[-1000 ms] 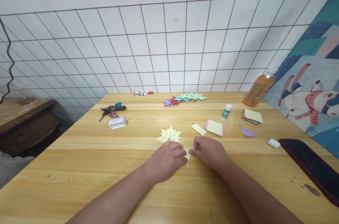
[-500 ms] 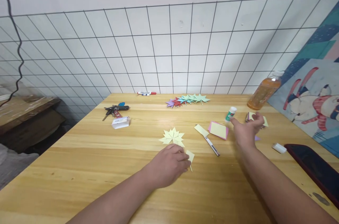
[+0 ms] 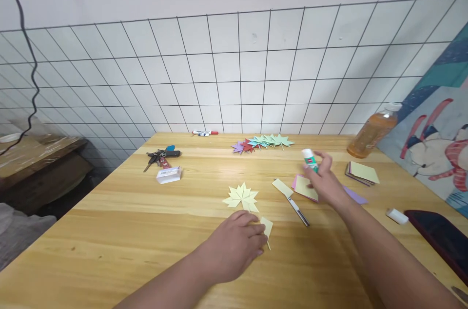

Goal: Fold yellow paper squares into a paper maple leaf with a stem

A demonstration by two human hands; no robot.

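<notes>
My left hand lies palm down on the table, fingers slightly bent and spread, their tips at the edge of a small pale-yellow paper piece with a thin stem. Just beyond it is a pale-yellow folded-paper leaf with pointed tips. My right hand has its thumb and fingers around a tilted glue stick with a white cap. Below that hand is a stack of yellow and pink paper squares, partly hidden by it. A utility knife lies beside a pale-yellow paper strip.
Coloured paper leaves and a marker lie along the back. Keys and a small white box are at left. On the right are a drink bottle, paper stack, purple paper, eraser and phone.
My right hand has drawn back leftward from near the right-hand paper stack and taken hold of the glue stick, which has shifted left and tilted. My left hand has stayed by the stemmed piece.
</notes>
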